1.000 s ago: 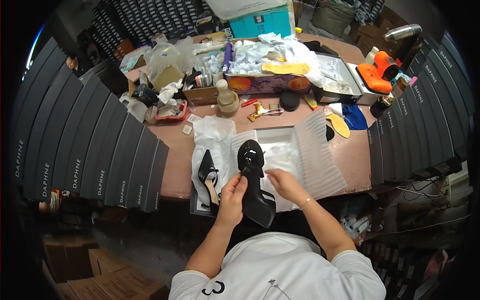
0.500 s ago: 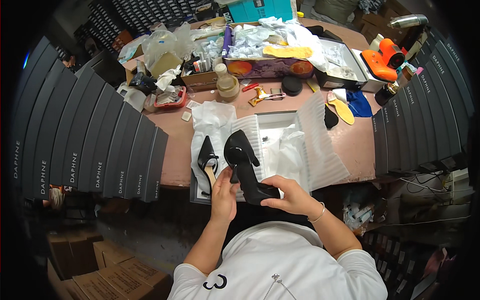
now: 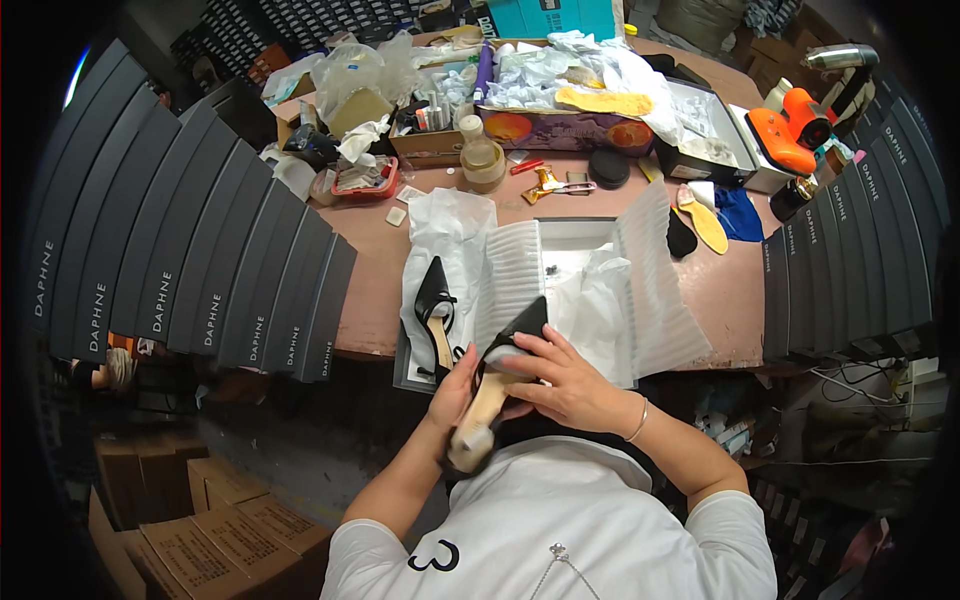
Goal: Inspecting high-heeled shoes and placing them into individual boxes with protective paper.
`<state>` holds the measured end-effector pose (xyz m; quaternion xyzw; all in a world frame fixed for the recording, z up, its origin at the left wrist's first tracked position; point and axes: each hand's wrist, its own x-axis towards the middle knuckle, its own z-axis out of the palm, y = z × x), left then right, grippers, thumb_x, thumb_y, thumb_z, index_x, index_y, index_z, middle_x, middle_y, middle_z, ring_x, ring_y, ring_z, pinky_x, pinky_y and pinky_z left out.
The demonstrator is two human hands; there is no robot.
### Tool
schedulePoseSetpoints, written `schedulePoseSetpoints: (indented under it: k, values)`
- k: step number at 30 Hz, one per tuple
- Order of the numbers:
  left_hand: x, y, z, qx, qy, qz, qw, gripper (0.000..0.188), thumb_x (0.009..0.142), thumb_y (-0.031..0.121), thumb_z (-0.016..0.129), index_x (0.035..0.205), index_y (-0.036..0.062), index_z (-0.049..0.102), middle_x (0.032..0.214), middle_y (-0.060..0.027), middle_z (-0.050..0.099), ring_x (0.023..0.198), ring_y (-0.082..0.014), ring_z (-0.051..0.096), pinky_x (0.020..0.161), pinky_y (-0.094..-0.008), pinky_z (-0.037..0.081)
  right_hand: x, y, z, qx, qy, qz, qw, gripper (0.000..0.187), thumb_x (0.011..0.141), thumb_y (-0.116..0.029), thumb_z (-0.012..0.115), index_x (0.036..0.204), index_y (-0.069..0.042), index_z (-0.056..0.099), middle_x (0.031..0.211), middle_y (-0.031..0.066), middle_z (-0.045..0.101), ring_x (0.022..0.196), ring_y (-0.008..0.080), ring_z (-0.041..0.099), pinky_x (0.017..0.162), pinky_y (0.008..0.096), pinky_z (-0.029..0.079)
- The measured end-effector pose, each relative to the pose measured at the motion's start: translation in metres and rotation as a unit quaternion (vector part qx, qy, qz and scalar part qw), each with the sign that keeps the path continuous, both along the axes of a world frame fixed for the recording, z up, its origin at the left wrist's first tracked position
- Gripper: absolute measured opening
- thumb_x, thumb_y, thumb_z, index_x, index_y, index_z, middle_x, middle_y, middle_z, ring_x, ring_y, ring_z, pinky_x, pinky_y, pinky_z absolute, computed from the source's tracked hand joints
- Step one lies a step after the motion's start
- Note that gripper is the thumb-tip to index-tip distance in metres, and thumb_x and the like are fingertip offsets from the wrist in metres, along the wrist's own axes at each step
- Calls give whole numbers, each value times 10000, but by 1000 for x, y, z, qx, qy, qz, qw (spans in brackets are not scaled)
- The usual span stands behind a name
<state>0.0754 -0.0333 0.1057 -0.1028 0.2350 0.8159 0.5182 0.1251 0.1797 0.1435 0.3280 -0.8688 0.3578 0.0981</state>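
Observation:
A black pointed high-heeled shoe [image 3: 486,400] is between my hands in front of my body, tilted, its pale insole facing up and its toe pointing away. My left hand [image 3: 455,388] is wrapped around its left side. Across the strap and right side lie the fingers of my right hand [image 3: 568,385], the thumb partly hidden under the shoe. White stuffing shows inside the toe. Clear film seems to cover the heel end, which is blurred. The matching black shoe [image 3: 434,305] rests on white tissue paper [image 3: 450,215] at the left of an open shoebox [image 3: 575,230].
White foam sheet [image 3: 655,290] hangs over the box's right side. Stacks of dark grey shoeboxes [image 3: 215,250] [image 3: 850,250] flank the table. Behind lie a pump bottle [image 3: 482,165], a round black tin [image 3: 608,168], yellow insoles [image 3: 708,225] and an orange device [image 3: 785,135].
The held shoe has turned over from sole and side view to insole up, its heel end now toward my body. My right hand has shifted from the heel end to the strap area.

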Motion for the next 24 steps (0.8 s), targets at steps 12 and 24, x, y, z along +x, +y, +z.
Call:
schedulePoseSetpoints:
  k: [12,24]
  values:
    - [23,50,5,-110,19,168,979,667,973,594,266,1314,44,428,1257,-108,521,1190,-230,499,1015,-370,396,-36,-19,-20,121,45,-155,979,506,728,-141,679,1210,-68,545,1078,39,591,945,211,554,791,336,432]
    - [18,45,-16,-172,109,147,968,723,967,620,223,1203,-11,483,1011,-159,596,938,-239,595,828,-367,489,-20,-12,-7,42,-61,-128,989,686,732,-92,696,1368,-75,438,1081,99,592,824,278,572,739,361,443]
